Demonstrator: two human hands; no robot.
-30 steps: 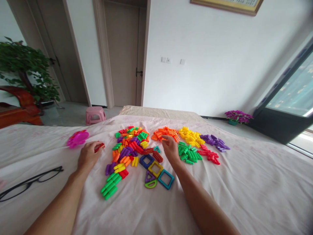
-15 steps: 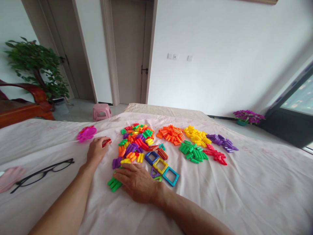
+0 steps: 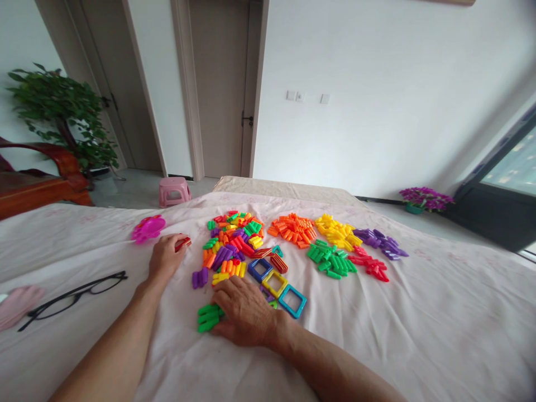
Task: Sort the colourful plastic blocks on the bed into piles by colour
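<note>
Here, the right hand (image 3: 245,312) touches green pieces (image 3: 208,319).

The left fingers (image 3: 172,239) are pinched, the right fingers (image 3: 225,286) bent palm-down, both forearms (image 3: 115,335) extended.

Soft daylight, bright glass (image 3: 514,163) at far right, faint shadows, stretched edges.

Bright solids on faintly flowered, pale pink cloth (image 3: 419,324).
Solid colour for orange plastic tubes (image 3: 293,230), yellow plastic tubes (image 3: 337,232), purple plastic tubes (image 3: 380,244), red plastic tubes (image 3: 369,264) and green plastic tubes (image 3: 208,319); all five hues mingled in the multicoloured tube pile (image 3: 230,243); blue square frame (image 3: 253,275), yellow square frame (image 3: 268,290), teal square frame (image 3: 288,310); thin pale stripes across the red slab stack (image 3: 278,263) and the small red block (image 3: 183,243).
</note>
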